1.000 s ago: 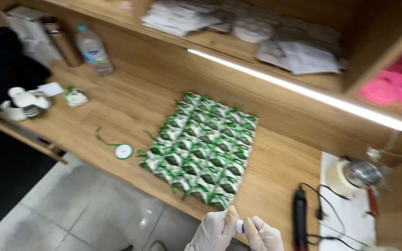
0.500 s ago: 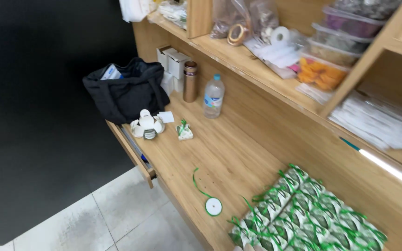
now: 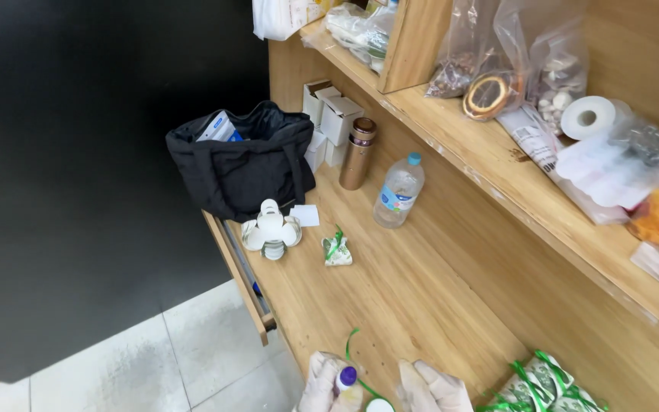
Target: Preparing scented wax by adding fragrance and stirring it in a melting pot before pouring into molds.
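Both my hands wear pale gloves and sit at the bottom edge of the head view, over a wooden counter [image 3: 413, 305]. My left hand [image 3: 320, 383] is shut on a small bottle with a purple cap [image 3: 347, 377]. A thin green ribbon [image 3: 354, 352] curls up between the hands, down to a white spool [image 3: 379, 407] cut off by the frame edge. My right hand [image 3: 432, 386] lies just right of the ribbon; its fingertips are out of view. Green-and-white ribboned packets [image 3: 547, 385] lie to its right.
Further along the counter are a single green-and-white packet [image 3: 337, 250], a cluster of white cups [image 3: 270, 229], a black bag [image 3: 242, 164], white boxes [image 3: 333, 114], a bronze flask [image 3: 358, 152] and a water bottle [image 3: 398, 191]. The shelf [image 3: 490, 172] above holds bagged supplies and rolls. A drawer [image 3: 242, 267] stands slightly open.
The view has swung left and down along the counter. My gloved hands and the ribbon spool are back in view at the bottom; the packet pile has slid mostly out at the right.
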